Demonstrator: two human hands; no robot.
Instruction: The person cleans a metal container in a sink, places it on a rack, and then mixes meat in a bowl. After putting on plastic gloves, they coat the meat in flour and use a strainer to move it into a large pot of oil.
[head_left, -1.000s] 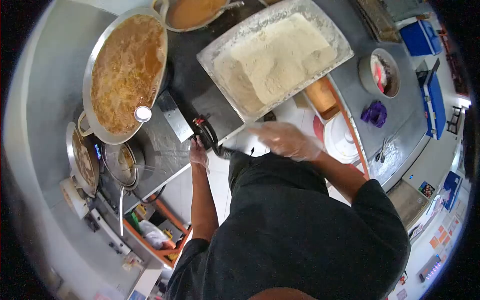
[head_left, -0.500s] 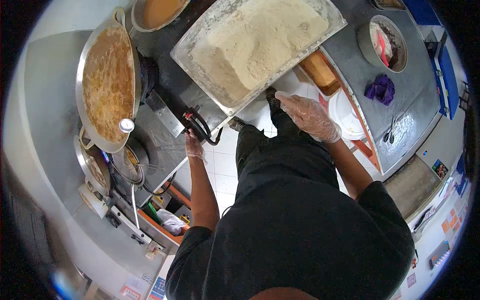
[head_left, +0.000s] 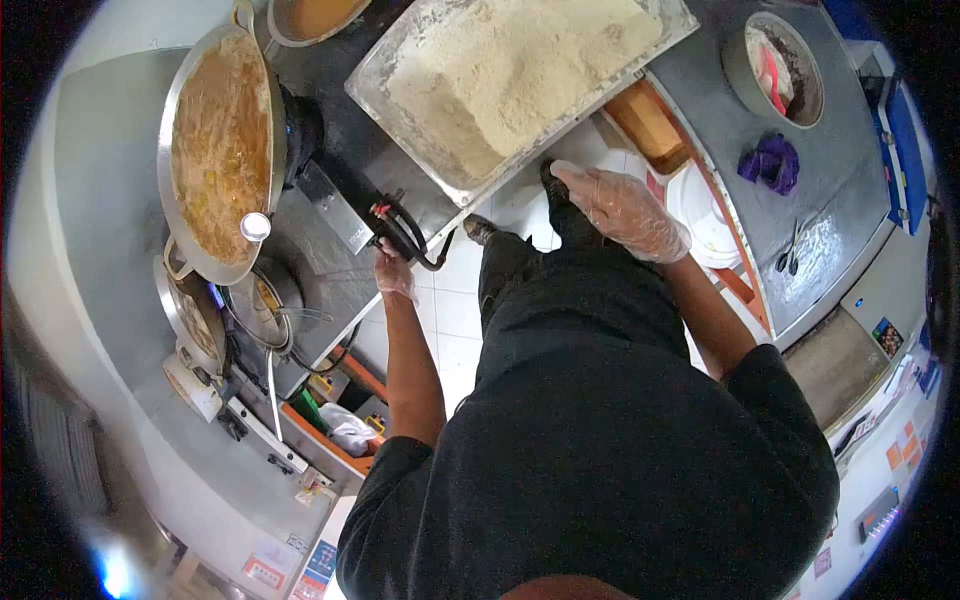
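Observation:
My left hand [head_left: 394, 272], in a clear plastic glove, is at the front end of the metal burner box [head_left: 337, 208], beside a black hose [head_left: 408, 240]. Its fingers are bent together at the box's end; what they grip there is hidden. A wide pan of bubbling oil [head_left: 222, 150] sits on the burner, with a round-headed thermometer [head_left: 255, 227] at its rim. My right hand [head_left: 630, 212], gloved too, hangs in the air with its fingers stretched out, holding nothing. Beyond it lies a large metal tray [head_left: 470, 190] heaped with flour [head_left: 530, 80].
On the right counter [head_left: 730, 70] stand a metal pot with a pink-handled utensil [head_left: 772, 78], a purple cloth [head_left: 770, 163] and scissors [head_left: 790, 250]. A bowl of brown liquid [head_left: 315, 15] is at the back. A smaller pot [head_left: 265, 300] and a white bucket [head_left: 695, 215] are also near.
The whole view has shifted slightly. My left hand stays at the burner box and my right hand stays raised and open. The foam pattern on the oil differs.

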